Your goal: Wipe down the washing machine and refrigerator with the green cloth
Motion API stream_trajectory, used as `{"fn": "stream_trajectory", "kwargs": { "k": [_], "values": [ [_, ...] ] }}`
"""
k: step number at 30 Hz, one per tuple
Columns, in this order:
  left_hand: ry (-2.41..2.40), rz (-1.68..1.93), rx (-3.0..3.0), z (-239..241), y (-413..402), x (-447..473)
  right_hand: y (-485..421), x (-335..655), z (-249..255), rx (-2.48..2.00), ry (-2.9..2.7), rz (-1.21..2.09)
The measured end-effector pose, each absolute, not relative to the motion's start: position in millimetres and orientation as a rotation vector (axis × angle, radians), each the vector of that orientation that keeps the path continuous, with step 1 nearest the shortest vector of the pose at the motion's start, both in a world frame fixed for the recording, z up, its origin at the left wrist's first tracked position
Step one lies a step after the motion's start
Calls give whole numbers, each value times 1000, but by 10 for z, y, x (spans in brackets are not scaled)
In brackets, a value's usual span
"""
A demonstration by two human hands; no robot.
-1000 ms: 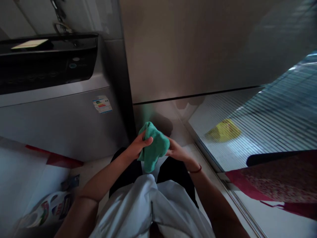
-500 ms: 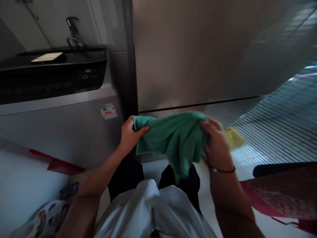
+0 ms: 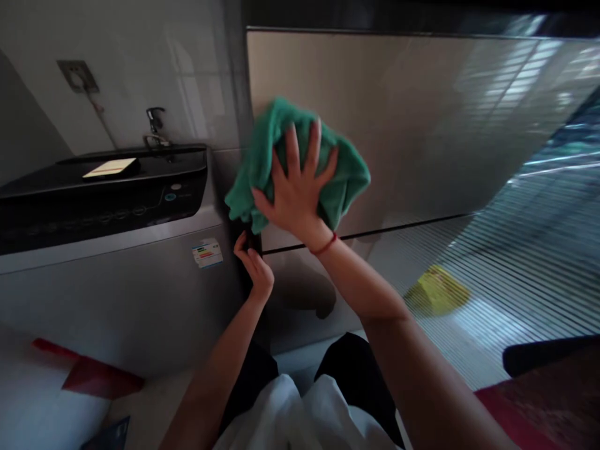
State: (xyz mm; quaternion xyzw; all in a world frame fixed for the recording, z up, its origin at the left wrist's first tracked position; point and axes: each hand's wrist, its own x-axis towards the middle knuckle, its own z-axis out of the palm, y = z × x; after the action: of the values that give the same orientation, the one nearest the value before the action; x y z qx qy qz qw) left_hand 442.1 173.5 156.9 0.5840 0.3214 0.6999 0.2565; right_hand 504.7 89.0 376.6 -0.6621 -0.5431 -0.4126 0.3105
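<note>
Step in hand: wiping. Right hand (image 3: 297, 187), fingers spread flat, is pressing the green cloth (image 3: 262, 150) against the fridge door (image 3: 412, 125), near its left edge. Left hand (image 3: 255, 265), curled, is gripping the door's edge below. Next move calls for even pressure across the panel.

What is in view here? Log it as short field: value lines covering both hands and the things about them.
Right hand: open, fingers spread, palm pressing green cloth flat against steel fridge door
Left hand: fingers at the door's left edge, near the dark seam
Left of fridge: washing machine with dark lid and energy label
Wall: tap above the machine
Reflection: yellow patch in lower door
</note>
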Motion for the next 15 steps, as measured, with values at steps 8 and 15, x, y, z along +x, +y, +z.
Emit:
{"fn": "stream_trajectory", "kwargs": {
  "k": [8, 15],
  "values": [
    [384, 2139, 1937, 1545, 2085, 4110, 792, 5391, 5196, -1521, -1754, -1448],
    [393, 2146, 1588, 1489, 2164, 4140, -173, 7694, 5018, -1981, -674, -1044]
  ]
}}
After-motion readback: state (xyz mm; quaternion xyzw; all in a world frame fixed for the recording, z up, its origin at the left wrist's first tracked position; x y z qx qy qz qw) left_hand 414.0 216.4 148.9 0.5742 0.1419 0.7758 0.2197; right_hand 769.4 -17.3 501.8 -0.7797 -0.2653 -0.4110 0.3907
